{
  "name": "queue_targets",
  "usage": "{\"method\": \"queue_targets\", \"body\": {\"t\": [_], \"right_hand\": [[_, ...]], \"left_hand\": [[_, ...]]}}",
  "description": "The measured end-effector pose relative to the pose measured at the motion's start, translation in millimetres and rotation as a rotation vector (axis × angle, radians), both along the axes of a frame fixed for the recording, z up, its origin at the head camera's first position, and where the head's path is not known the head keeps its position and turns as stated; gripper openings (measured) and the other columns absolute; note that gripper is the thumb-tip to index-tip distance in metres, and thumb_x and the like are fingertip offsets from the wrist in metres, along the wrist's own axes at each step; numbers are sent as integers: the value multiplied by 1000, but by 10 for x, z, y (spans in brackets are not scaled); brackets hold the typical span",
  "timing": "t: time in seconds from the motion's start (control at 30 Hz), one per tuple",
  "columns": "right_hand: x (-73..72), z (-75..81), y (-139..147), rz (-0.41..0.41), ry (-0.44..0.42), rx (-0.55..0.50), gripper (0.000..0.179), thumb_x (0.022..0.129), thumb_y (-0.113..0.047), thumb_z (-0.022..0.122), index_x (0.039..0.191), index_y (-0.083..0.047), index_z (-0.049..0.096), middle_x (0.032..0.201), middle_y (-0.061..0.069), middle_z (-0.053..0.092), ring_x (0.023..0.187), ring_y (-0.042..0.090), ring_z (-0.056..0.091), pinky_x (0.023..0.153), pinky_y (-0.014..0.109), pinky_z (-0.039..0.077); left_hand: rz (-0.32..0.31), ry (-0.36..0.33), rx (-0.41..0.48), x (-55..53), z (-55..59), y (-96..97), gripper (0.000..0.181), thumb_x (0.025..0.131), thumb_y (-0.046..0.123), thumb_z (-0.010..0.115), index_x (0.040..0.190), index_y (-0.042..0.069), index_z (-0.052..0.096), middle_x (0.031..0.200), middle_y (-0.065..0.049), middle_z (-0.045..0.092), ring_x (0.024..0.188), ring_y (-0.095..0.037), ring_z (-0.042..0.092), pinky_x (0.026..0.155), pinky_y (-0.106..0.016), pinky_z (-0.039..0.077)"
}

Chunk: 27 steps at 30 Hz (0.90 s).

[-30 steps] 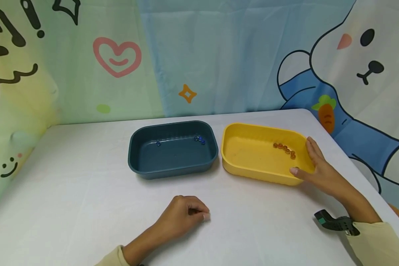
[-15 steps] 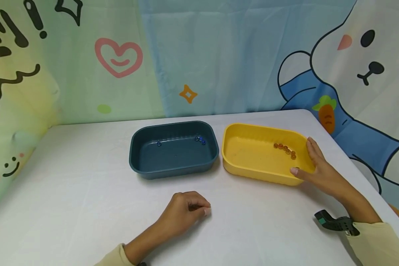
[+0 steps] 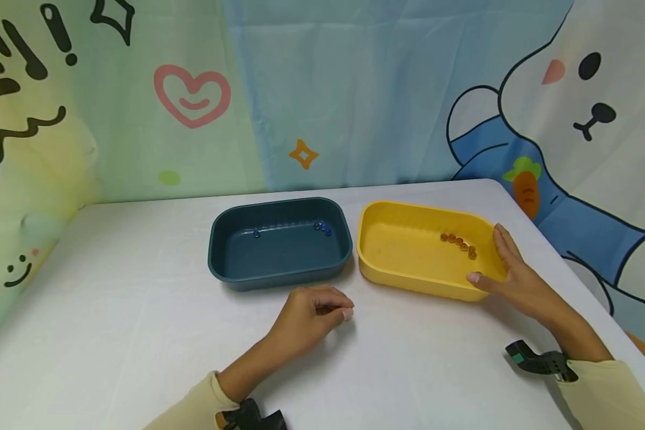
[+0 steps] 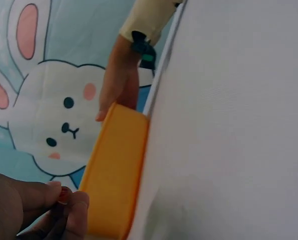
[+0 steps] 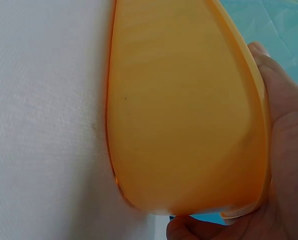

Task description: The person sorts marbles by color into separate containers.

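Note:
My left hand point(image 3: 307, 319) is over the white table, just in front of the gap between the two trays. Between its thumb and fingertips it pinches a small reddish bead point(image 4: 63, 195), hidden in the head view. At the right end of the yellow tray point(image 3: 408, 285), my right hand point(image 3: 518, 283) grips the rim, thumb over the near side and fingers along the far end. A curved row of amber beads point(image 3: 459, 242) lies in that tray. To its left stands a dark teal tray point(image 3: 269, 263) holding several blue beads point(image 3: 323, 228).
The white-covered table point(image 3: 113, 310) reaches back to a printed cloth backdrop point(image 3: 355, 89) with cartoon figures. Black wrist straps point(image 3: 540, 361) show at the cuffs of both beige sleeves point(image 3: 607, 388). The table's right edge runs just beyond my right hand.
My left hand has moved forward and to the right, closer to the trays, still with pinched fingers. My right hand and both trays have stayed in place.

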State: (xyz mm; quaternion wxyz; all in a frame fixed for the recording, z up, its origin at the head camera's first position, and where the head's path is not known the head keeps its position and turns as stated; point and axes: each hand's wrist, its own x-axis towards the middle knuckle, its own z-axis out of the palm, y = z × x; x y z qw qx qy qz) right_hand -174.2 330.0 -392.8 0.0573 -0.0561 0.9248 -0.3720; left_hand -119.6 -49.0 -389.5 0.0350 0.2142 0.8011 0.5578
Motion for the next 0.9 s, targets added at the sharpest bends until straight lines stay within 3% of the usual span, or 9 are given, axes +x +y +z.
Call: {"method": "queue_targets", "body": {"t": [0.27, 0.5, 0.77, 0.9], "right_hand": [[-15, -19, -9, 5, 2, 5, 109, 87, -38, 69, 153, -11, -14, 158, 9, -24, 143, 45, -9, 100, 71, 16], [-20, -22, -13, 2, 11, 8, 110, 87, -39, 69, 153, -10, -14, 158, 8, -24, 143, 44, -10, 101, 70, 16], [-21, -17, -9, 4, 17, 8, 110, 87, -39, 70, 153, -11, -14, 158, 8, -23, 143, 44, -10, 101, 70, 16], [-15, -25, -1, 1, 15, 5, 110, 87, -38, 70, 153, -11, -14, 158, 8, -24, 143, 44, -10, 102, 69, 15]], "left_hand": [[53, 28, 45, -173, 83, 25, 9, 87, 5, 73, 95, 3, 77, 92, 6, 69, 84, -8, 62, 73, -25, 54], [62, 44, 71, -279, 77, 56, 9, 87, 4, 72, 94, 5, 77, 91, 1, 70, 80, -11, 61, 70, -24, 53], [88, 17, 92, -396, 92, 129, 10, 86, 2, 73, 95, 2, 77, 93, -3, 70, 81, -12, 63, 71, -25, 54], [71, 1, 90, -446, 101, 180, 11, 86, 6, 74, 95, 2, 77, 91, -1, 70, 79, -11, 62, 68, -22, 52]]}}
